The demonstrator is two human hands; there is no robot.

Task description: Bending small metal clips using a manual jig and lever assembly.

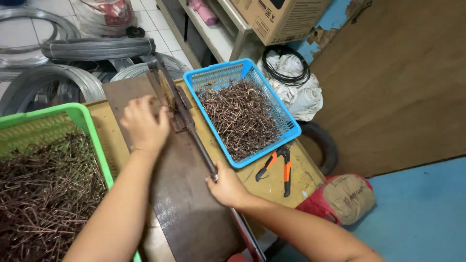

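Note:
My left hand [144, 125] rests with curled fingers on the dark metal plate [189, 213], right against the head of a hand-lever bending tool [171, 99]; what it pinches is hidden. My right hand [227, 187] is wrapped around the tool's long lever bar [201, 153], which runs diagonally toward me. A blue plastic basket [286, 123] of bent brown wire pieces [240, 119] stands to the right of the tool. At the left, a green basket [92, 131] holds a heap of brown wire pieces [43, 199].
Orange-handled pliers [277, 167] lie on the yellow bench top near the blue basket. Coils of grey steel wire [97, 48] lie on the floor behind. A cardboard box [279, 17], white cloth with black cable [293, 80], and a red-tan sack [340, 199] sit to the right.

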